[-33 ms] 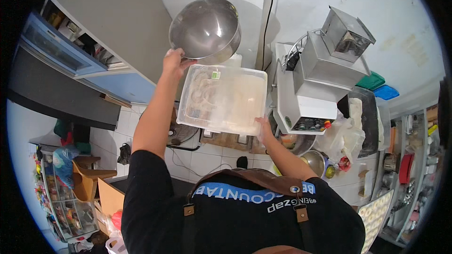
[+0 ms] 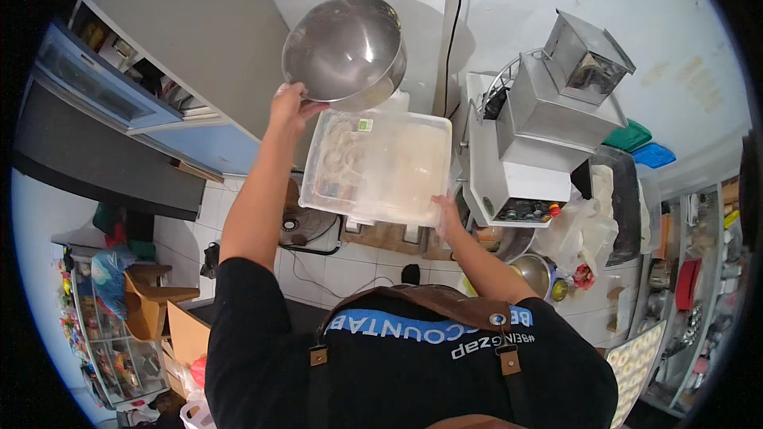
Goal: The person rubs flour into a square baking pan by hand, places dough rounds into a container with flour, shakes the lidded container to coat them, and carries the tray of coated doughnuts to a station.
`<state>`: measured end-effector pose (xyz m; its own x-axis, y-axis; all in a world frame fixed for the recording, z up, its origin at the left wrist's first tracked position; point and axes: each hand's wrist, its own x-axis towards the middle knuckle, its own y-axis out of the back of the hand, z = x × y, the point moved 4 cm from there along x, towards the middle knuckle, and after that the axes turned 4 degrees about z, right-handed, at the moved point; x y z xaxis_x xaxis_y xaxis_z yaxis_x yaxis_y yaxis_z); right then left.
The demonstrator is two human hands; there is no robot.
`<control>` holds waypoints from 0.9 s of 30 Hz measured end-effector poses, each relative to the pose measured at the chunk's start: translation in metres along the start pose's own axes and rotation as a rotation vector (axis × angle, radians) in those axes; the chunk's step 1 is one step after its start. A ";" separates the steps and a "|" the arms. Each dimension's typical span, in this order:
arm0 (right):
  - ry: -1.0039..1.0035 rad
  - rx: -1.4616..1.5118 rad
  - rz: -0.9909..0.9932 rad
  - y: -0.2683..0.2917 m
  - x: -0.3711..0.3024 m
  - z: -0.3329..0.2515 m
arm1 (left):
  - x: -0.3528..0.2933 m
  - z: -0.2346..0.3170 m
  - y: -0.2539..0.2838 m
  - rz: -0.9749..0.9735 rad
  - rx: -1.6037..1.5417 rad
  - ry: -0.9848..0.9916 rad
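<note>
My left hand (image 2: 292,103) is closed on the near rim of a large stainless steel mixing bowl (image 2: 343,48). The bowl is tilted, its shiny inside facing me, behind a translucent plastic storage box (image 2: 381,167). A cloudy lid covers the box; pale contents show faintly through it, and I cannot make out what they are. A small green and white label (image 2: 365,125) sits near the lid's far edge. My right hand (image 2: 445,213) grips the box's near right corner, thumb on top; its other fingers are partly hidden.
A large metal machine (image 2: 532,143) with a red knob stands close on the right. Beyond it are plastic bags (image 2: 584,230) and a black crate (image 2: 616,206). A grey cabinet (image 2: 191,24) rises at the left. A floor fan (image 2: 302,222) is below the box's left side.
The mixing bowl and my left hand have shifted very slightly left. My right hand keeps its place at the box's corner.
</note>
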<state>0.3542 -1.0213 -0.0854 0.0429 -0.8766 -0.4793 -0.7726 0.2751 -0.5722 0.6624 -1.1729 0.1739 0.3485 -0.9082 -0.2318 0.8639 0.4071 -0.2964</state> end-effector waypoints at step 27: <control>1.387 -1.066 0.791 0.006 -0.100 -0.527 | -0.056 -0.029 0.068 0.127 0.662 0.058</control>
<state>0.0114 -1.1399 0.3103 -0.5045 -0.4939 0.7082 -0.3944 0.8615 0.3199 0.6908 -1.0913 0.1402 0.4575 -0.8432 -0.2822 0.8647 0.3480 0.3621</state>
